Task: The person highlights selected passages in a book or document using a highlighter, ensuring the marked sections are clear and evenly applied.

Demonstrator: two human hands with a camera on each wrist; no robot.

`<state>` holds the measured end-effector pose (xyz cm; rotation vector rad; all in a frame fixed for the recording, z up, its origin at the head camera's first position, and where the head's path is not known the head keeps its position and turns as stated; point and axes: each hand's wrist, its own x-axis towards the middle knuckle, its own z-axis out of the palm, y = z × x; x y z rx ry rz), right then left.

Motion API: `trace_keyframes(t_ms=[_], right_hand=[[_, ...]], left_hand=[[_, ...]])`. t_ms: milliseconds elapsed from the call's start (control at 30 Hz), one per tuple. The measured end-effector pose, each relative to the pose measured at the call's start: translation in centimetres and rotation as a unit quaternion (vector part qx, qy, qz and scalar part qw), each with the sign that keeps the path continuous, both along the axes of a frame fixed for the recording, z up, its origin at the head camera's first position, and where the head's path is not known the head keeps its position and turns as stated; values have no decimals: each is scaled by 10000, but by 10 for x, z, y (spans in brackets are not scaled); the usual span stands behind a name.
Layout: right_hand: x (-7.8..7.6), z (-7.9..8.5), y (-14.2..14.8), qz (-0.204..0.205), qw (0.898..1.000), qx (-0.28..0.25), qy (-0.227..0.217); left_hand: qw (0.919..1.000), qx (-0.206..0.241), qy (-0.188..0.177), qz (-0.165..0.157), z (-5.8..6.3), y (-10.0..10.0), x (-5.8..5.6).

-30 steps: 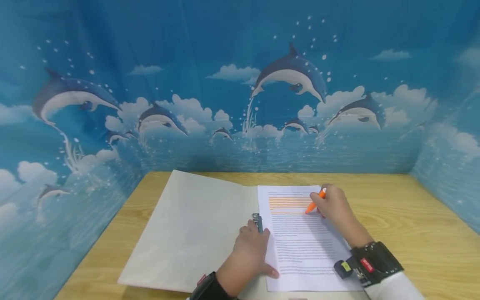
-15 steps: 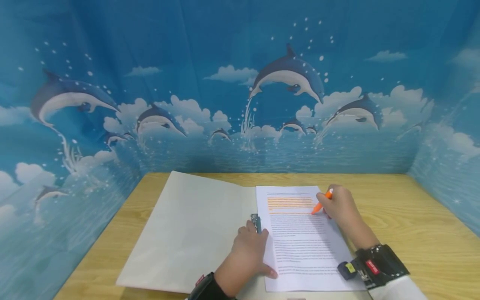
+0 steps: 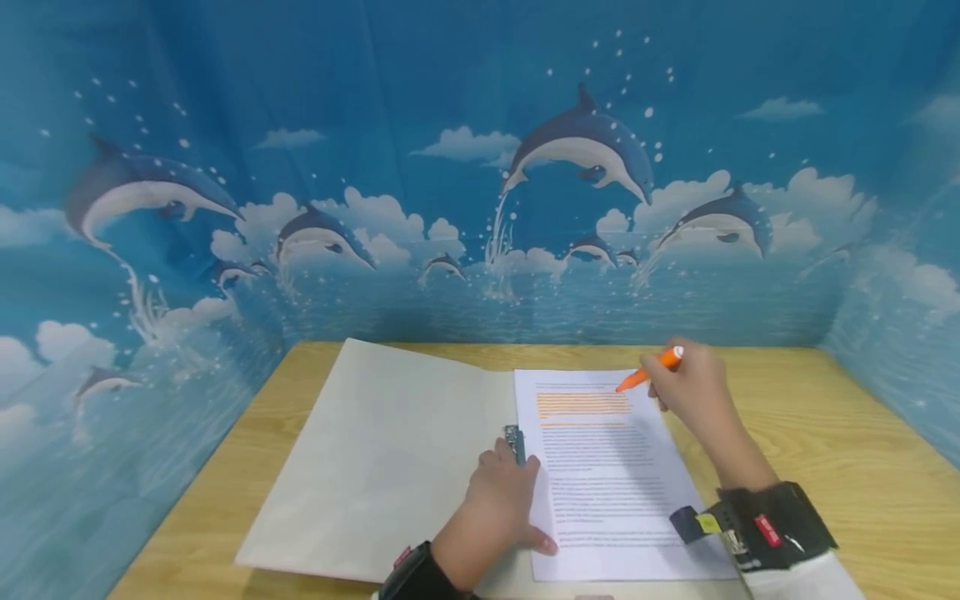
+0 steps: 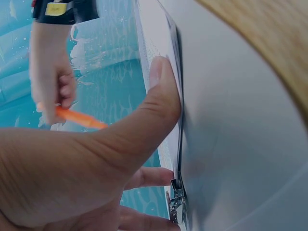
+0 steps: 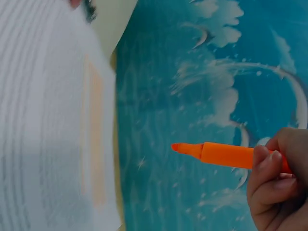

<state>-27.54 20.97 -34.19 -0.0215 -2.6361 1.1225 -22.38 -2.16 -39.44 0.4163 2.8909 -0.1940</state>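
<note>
An orange highlighter (image 3: 651, 369) is pinched in my right hand (image 3: 693, 387); its uncapped tip points left over the top right of the printed sheets (image 3: 600, 558). In the right wrist view the highlighter (image 5: 226, 154) shows apart from the paper. Several text lines near the top of the page carry orange highlighting (image 3: 583, 404). My left hand (image 3: 498, 496) rests at the page's left edge, thumb on the paper, fingers by the metal clip (image 3: 513, 442). Seen from the left wrist, the fingers reach the clip (image 4: 177, 199) and the thumb lies along the sheets' edge.
Under the sheets lies an opened pale folder (image 3: 375, 467), its cover spread to the left. It sits on a wooden table (image 3: 847, 433). A blue dolphin-printed curtain (image 3: 420, 167) hangs behind and at both sides. Each wrist wears a black camera band (image 3: 780, 525).
My right hand has slid right and then risen toward the page's top, lifting the highlighter off the lower orange line. The left hand stays in place on the paper.
</note>
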Motion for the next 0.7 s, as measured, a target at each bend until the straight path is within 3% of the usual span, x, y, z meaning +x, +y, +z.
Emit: trace_keyframes(t_ms=[200, 367, 567, 700], right_hand=[[11, 12, -29, 529, 9982, 164, -221], [14, 13, -41, 650, 9969, 290, -349], [18, 9, -39, 729, 9938, 486, -679], [18, -1, -40, 882, 9923, 583, -650]], left_hand=[[10000, 89, -38, -19, 1, 0, -1], [10000, -32, 1, 6, 0, 1, -1], [9996, -246, 3, 118, 2, 5, 0], [9994, -268, 32, 227, 1, 5, 0]])
